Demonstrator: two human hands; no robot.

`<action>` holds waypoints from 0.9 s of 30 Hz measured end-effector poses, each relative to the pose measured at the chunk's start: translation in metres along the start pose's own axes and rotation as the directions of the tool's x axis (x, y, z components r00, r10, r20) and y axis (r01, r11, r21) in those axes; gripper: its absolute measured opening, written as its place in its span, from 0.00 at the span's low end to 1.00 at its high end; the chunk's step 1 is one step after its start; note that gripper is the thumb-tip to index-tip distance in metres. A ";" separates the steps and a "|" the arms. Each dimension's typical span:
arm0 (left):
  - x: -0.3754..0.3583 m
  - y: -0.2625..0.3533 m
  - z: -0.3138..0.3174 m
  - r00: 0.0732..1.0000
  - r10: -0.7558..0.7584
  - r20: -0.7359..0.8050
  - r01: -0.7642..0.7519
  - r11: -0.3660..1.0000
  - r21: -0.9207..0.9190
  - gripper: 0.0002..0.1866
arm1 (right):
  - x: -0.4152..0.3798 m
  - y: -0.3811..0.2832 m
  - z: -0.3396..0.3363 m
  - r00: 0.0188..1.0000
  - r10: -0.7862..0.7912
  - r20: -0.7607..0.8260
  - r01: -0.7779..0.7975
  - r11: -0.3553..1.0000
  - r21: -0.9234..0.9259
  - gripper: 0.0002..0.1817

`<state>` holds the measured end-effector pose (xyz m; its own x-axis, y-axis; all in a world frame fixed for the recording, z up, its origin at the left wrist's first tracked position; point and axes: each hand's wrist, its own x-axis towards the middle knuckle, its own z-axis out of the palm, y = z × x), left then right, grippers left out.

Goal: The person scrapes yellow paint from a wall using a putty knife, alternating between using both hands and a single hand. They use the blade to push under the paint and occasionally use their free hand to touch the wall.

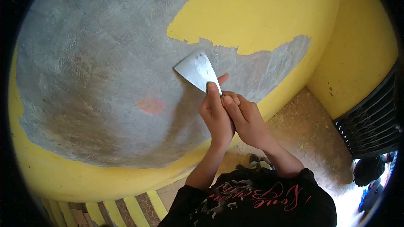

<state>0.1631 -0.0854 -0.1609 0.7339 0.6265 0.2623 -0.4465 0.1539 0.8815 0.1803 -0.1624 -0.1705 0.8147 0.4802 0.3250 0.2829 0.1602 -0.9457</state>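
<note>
A paint scraper [198,69] with a wide metal blade is held in both hands, its blade pointing up and left. My left hand [216,115] is closed round the lower blade and handle, thumb flat on the metal and one fingertip showing behind it. Just to the right, my right hand [246,117] wraps the handle end, its thumb close to the left hand. The handle is mostly hidden by the fingers. Behind the blade is a wall with a bare grey patch [105,59] and yellow paint [252,8] with a ragged edge.
A pinkish spot [150,106] marks the grey patch. Paint flakes lie on the brown floor [301,130] at the right. A dark metal grille [372,113] stands at the far right, with a black bag-like object [369,170] below it. Yellow slats [113,212] are at bottom left.
</note>
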 end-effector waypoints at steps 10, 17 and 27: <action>0.004 0.008 -0.001 1.000 -0.015 -0.006 0.015 1.000 0.009 0.26 | 0.004 -0.003 0.005 1.000 -0.017 0.006 0.017 1.000 -0.001 0.20; 0.006 0.009 0.000 0.999 -0.032 0.020 0.033 0.999 -0.037 0.26 | 0.012 -0.009 0.005 1.000 -0.007 0.013 0.007 1.000 0.026 0.20; 0.012 0.024 0.003 0.998 -0.035 0.051 0.038 0.997 -0.065 0.26 | 0.014 -0.015 0.009 1.000 0.010 -0.005 -0.010 1.000 -0.002 0.19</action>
<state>0.1627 -0.0765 -0.1354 0.7741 0.5811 0.2513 -0.4505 0.2267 0.8635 0.1833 -0.1503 -0.1517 0.8202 0.4771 0.3157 0.2759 0.1534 -0.9489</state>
